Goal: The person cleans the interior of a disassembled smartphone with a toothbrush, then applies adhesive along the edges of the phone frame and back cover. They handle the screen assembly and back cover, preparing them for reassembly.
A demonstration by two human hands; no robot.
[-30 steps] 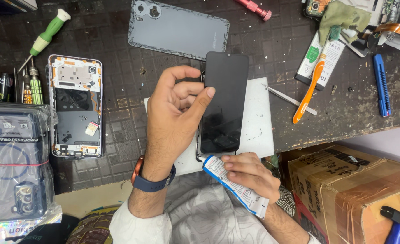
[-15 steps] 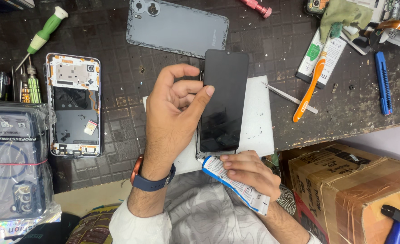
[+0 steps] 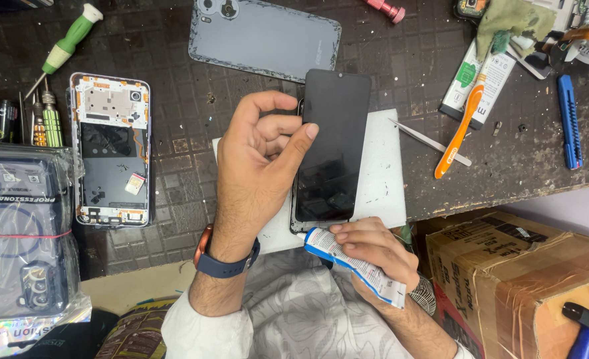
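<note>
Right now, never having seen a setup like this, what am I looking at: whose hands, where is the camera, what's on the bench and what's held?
One view, from a camera on the person's head, looking down at their own bare hands. The left hand steadies a black phone screen lying on a white pad. The right hand keeps its grip on a small glue tube, nozzle at the screen's lower edge. On the dark bench lie an opened phone frame, a grey back cover, a green screwdriver, tweezers and an orange toothbrush.
</note>
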